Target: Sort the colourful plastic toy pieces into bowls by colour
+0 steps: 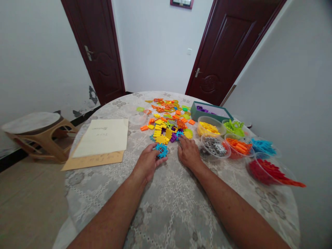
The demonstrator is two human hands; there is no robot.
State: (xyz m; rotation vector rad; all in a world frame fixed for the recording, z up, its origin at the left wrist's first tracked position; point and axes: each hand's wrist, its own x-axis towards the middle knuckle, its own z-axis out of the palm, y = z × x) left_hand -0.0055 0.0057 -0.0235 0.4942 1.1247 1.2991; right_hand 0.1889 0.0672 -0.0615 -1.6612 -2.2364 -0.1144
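My left hand (149, 159) is closed on a blue gear-shaped building piece (162, 150), with the thumb across it, just above the tablecloth. Opposite it, my right hand (188, 152) reaches its fingertips to a blue square building piece (179, 134) at the near edge of a mixed pile. Its fingers look slightly apart, and no firm grip shows. Between and beyond the hands lie yellow building pieces (161, 132), purple pieces (173, 137) and orange pieces (181, 124), all loose.
To the right stand clear bowls of sorted pieces: yellow (209, 128), grey (215, 146), orange (240, 146), blue (264, 147), red (272, 172) and green (233, 128). A dark green box (207, 117) is behind them. Papers (102, 138) lie on the left; a stool (38, 135) stands beyond.
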